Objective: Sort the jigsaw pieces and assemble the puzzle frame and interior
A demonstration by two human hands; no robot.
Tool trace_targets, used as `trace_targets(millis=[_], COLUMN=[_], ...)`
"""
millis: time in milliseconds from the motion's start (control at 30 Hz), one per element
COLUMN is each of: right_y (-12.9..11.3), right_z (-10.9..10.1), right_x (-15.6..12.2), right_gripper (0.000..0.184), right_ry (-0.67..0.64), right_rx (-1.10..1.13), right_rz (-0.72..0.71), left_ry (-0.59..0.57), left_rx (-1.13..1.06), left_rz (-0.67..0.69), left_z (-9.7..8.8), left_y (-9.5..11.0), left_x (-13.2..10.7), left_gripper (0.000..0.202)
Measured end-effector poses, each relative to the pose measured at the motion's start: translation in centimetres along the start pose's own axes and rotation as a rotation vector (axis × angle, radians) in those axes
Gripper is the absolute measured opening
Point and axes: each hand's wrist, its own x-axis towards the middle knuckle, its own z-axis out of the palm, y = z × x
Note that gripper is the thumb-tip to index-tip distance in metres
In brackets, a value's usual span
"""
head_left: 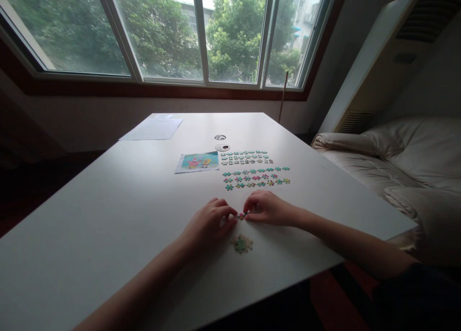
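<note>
Both hands meet over small jigsaw puzzle pieces (pixel 241 216) on the white table. My left hand (pixel 213 220) pinches a piece at the left side with thumb and forefinger. From the other side, my right hand (pixel 265 208) grips a piece between thumb and fingertips. The fingers partly cover these pieces; pink, yellow and dark colours show between them. Just nearer to me lies a small cluster of puzzle pieces (pixel 242 244), greenish in the middle and pale around. Beyond my hands, loose puzzle pieces (pixel 256 178) are laid out in several rows, mostly teal with some pink and yellow.
Left of the rows lies a picture sheet (pixel 197 162) with cartoon figures. Two round items (pixel 222 148) sit behind it. White paper (pixel 153 128) rests at the table's (pixel 108 215) far left. A pale sofa (pixel 414 163) stands to the right, below a window wall.
</note>
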Motion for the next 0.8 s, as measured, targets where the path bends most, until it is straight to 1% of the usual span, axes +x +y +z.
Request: trace_targets(millis=[133,367,433,533,633,800], right_y=[0.1,-0.3,-0.4,-0.5,-0.4,-0.2], right_z=[0.2,0.7,0.6,0.3,0.1,0.3], right_x=[0.1,0.0,-0.1,-0.2,-0.2,-0.2], right_gripper=[0.011,0.006,0.007,0.010,0.010,0.012], right_ry=[-0.013,0.000,0.044,0.171,0.291,0.378], right_rx=[0.054,0.131,0.125,0.094,0.045,-0.008], right_rz=[0.035,-0.005,-0.035,-0.076,-0.083,-0.158], left_ry=[0.014,0.033,0.061,0.118,0.152,0.131], left_rx=[-0.015,-0.081,-0.104,-0.161,-0.261,-0.379], left_rz=[-0.020,-0.043,-0.071,-0.146,-0.224,-0.243], left_z=[0.2,0.4,0.2,-0.3,-0.8,-1.0], left_y=[0.1,0.2,0.2,0.1,0.0,0.0], left_x=[0.2,0.3,0.4,0.5,0.5,0.5], left_gripper=[0.014,0.011,0.011,0.013,0.017,0.021])
